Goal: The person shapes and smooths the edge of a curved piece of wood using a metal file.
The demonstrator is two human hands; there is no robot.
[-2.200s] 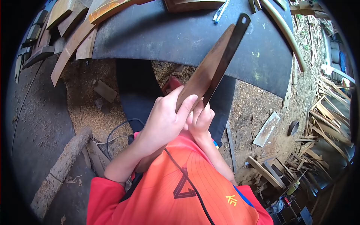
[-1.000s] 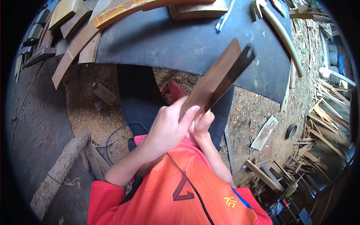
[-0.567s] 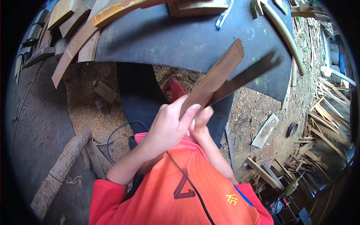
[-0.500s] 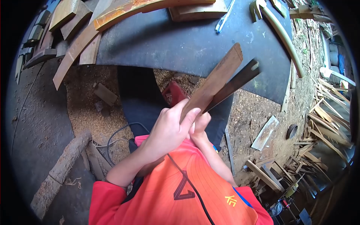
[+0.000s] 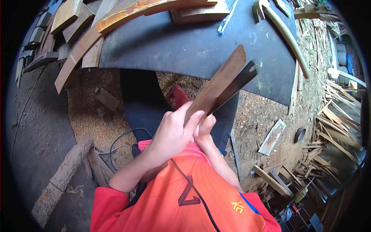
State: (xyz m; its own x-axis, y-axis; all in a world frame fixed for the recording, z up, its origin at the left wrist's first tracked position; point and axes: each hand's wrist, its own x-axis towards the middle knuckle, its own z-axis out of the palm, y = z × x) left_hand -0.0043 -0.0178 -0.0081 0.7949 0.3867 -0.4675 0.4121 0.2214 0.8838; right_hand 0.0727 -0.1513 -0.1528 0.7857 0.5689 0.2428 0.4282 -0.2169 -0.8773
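My left hand (image 5: 174, 129) is wrapped round the lower part of a brown wooden strip (image 5: 222, 79), which slants up to the right over the edge of the dark table. Just right of the strip, and partly behind it, is a flat dark blade (image 5: 239, 83) with a notch at its tip. My right hand (image 5: 205, 127) is closed at the blade's lower end, close against my left hand. The lower ends of both pieces are hidden by my fingers.
On the dark table (image 5: 154, 46) lie a long curved wooden piece (image 5: 135, 13), a clear pen (image 5: 228, 17) and a hammer (image 5: 284, 33). A red object (image 5: 178, 96) is between my legs. A log (image 5: 63, 179) lies at left, scrap wood (image 5: 336, 135) at right.
The notched blade has shifted left and slightly down, closer to the wooden strip. The strip's upper end has moved slightly left. Both hands keep their hold.
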